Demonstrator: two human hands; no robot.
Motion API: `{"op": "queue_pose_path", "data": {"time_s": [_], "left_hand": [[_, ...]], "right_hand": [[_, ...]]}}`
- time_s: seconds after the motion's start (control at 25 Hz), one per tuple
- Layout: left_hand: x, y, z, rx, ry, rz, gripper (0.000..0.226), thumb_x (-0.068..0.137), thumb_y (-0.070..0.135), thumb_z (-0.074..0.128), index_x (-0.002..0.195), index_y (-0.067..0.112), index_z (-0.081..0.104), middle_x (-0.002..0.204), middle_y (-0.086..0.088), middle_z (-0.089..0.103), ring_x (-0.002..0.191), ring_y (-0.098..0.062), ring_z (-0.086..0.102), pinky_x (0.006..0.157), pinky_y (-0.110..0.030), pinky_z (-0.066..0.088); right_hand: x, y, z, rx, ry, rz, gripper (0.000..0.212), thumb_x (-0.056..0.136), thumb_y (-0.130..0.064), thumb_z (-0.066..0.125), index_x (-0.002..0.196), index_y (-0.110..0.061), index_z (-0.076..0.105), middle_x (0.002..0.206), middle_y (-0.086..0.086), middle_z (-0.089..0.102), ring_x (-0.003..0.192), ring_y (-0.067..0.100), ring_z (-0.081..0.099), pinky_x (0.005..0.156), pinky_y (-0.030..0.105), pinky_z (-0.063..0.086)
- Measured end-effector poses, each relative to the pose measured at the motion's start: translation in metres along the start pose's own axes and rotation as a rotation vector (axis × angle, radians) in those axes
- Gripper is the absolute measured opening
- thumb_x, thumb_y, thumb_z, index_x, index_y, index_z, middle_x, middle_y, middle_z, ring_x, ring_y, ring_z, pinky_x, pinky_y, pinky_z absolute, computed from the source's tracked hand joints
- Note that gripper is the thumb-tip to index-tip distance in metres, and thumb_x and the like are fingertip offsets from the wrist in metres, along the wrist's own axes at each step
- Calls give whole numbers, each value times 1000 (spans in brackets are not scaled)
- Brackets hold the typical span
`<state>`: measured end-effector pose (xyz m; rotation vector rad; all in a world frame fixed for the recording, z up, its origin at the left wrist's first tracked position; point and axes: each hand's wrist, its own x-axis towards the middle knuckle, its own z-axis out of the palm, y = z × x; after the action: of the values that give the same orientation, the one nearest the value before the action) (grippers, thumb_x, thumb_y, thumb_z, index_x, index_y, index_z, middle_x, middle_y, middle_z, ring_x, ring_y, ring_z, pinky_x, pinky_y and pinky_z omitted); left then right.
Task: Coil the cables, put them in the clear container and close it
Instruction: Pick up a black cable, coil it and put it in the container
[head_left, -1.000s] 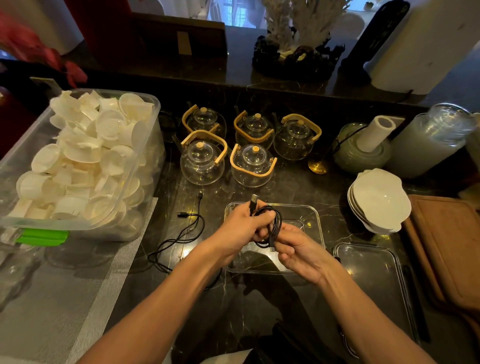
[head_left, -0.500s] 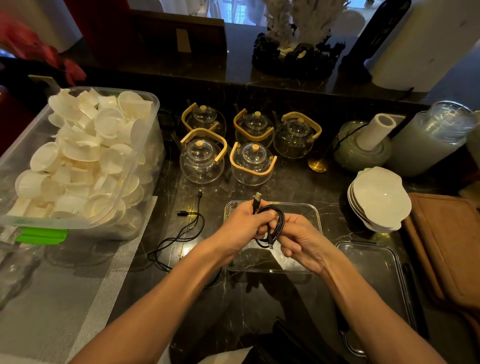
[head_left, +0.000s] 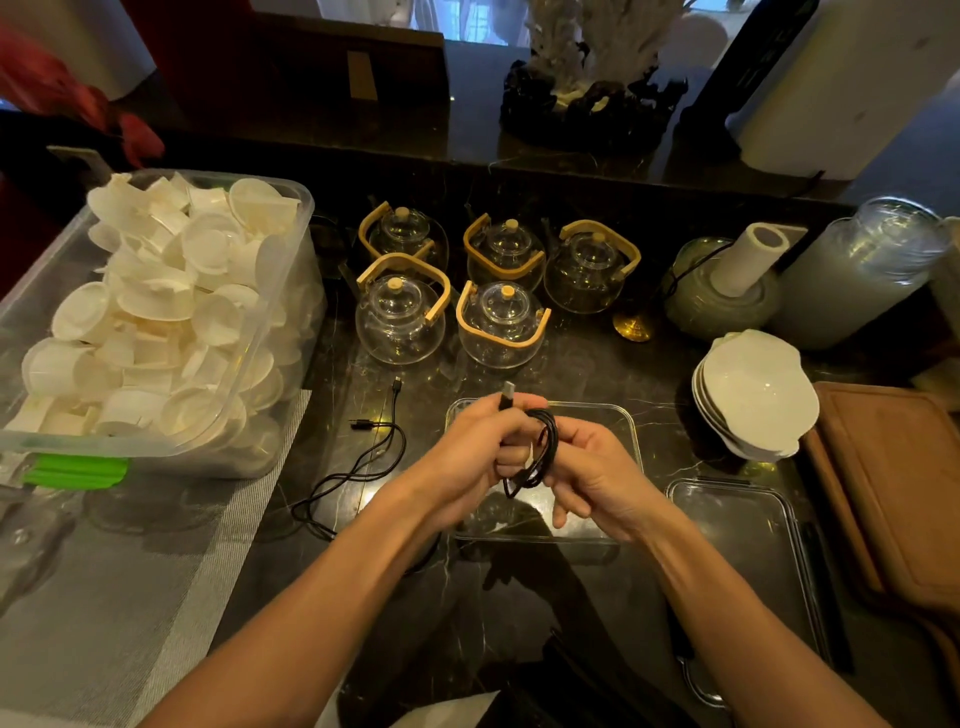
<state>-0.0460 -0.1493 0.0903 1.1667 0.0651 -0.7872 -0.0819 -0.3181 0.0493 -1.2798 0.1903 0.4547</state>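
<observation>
A coiled black cable (head_left: 543, 449) hangs between my two hands, just above the open clear container (head_left: 626, 434) on the dark marble counter. My left hand (head_left: 478, 452) grips the coil, and the cable's USB plug sticks up past its fingers. My right hand (head_left: 592, 475) pinches the coil's right side. A second black cable (head_left: 358, 465) lies loose and uncoiled on the counter left of the container. The clear lid (head_left: 748, 551) lies flat to the container's right.
A big plastic bin of white cups (head_left: 150, 322) fills the left. Several glass teapots (head_left: 498, 322) stand behind the container. Stacked white bowls (head_left: 753, 392), a paper roll (head_left: 743, 260) and a wooden board (head_left: 893, 493) sit at the right.
My right hand has moved up and closer to the left one, tightening the coil. The loose cable on the counter has not moved.
</observation>
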Motion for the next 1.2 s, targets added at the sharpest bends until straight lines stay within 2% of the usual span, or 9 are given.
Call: {"op": "queue_pose_path", "data": {"time_s": [0.12, 0.24, 0.52, 0.6, 0.76, 0.84, 0.96, 1.12, 1.2], "left_hand": [[3, 4, -6, -207, -75, -46, 15, 100, -1, 44, 97, 5, 58, 62, 3, 35, 49, -5, 31, 44, -17, 25], [5, 3, -10, -168, -77, -91, 28, 101, 2, 44, 77, 15, 46, 61, 4, 35, 48, -4, 32, 43, -16, 26], [9, -1, -12, -19, -8, -168, 27, 106, 22, 50, 80, 13, 54, 55, 8, 35, 44, -3, 30, 40, -15, 27], [10, -5, -14, 79, 98, -84, 26, 105, 22, 52, 81, 14, 55, 55, 8, 34, 43, -3, 30, 41, -15, 27], [15, -12, -22, 251, 310, 73, 19, 102, 23, 57, 88, 12, 55, 57, 7, 34, 45, -6, 30, 45, -19, 30], [17, -17, -22, 302, 356, 100, 20, 102, 25, 57, 88, 12, 55, 55, 8, 35, 45, -7, 30, 49, -23, 28], [18, -23, -16, 339, 349, 128, 19, 102, 28, 56, 94, 11, 58, 59, -3, 37, 50, -12, 31, 54, -31, 27], [20, -25, -14, 385, 228, 147, 26, 101, 18, 55, 101, -5, 67, 85, -29, 66, 75, -29, 58, 78, -48, 55], [19, -24, -16, 302, 143, 148, 23, 100, 15, 55, 104, 2, 72, 81, -29, 64, 74, -36, 57, 80, -47, 55]], "right_hand": [[-1, 5, -8, -6, 137, -66, 5, 95, -8, 63, 96, -4, 61, 71, 11, 62, 34, 13, 47, 40, 31, 55], [1, 8, -19, 109, 230, -102, 11, 97, -1, 57, 95, -12, 56, 74, 11, 66, 36, 14, 48, 43, 31, 54], [2, -1, -31, 16, 328, -116, 7, 92, -3, 70, 94, -8, 74, 84, 13, 75, 49, 13, 56, 48, 29, 55], [0, -12, -34, -186, 400, -150, 6, 90, -9, 75, 91, -15, 77, 82, 8, 76, 52, 12, 58, 48, 26, 53], [-11, -37, -32, -923, 492, -230, 4, 89, -30, 78, 86, -28, 77, 70, -6, 74, 68, 7, 69, 67, 31, 55], [-18, -53, -24, -934, 436, -268, 3, 90, -28, 76, 87, -28, 77, 64, -3, 72, 63, 4, 67, 66, 30, 52], [-29, -73, 0, -527, 165, -290, 8, 94, -16, 73, 99, -21, 77, 70, 9, 73, 60, 15, 64, 62, 24, 52], [-35, -73, 22, -273, -200, -243, 23, 101, -9, 60, 122, -7, 69, 109, 16, 78, 83, 27, 74, 80, 34, 60], [-33, -67, 25, -248, -196, -263, 26, 99, -10, 60, 123, -3, 68, 109, 16, 78, 87, 27, 74, 83, 33, 58]]}}
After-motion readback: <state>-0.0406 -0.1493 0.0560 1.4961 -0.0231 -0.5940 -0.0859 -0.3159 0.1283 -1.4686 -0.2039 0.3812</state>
